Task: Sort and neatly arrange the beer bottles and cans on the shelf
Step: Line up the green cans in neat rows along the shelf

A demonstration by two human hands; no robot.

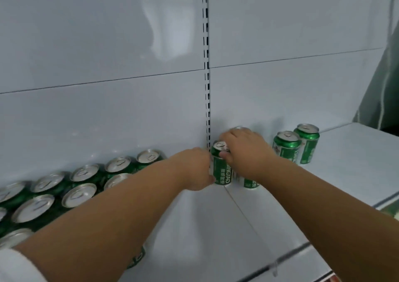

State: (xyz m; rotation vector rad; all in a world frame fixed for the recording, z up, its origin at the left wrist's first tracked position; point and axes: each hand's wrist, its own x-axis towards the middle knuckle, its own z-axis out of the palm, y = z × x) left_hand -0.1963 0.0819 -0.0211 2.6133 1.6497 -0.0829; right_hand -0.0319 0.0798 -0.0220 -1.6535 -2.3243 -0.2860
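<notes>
A green beer can stands upright near the shelf's back wall at the centre. My left hand grips its left side. My right hand reaches over from the right, its thumb on that can's upper side and its fingers wrapped over a second green can behind it, mostly hidden. Several green cans with silver tops stand packed in rows on the left, partly covered by my left forearm. Two more green cans stand close together to the right.
The white shelf runs right to a raised front edge. A slotted upright divides the white back panel. A green curtain hangs at the far right.
</notes>
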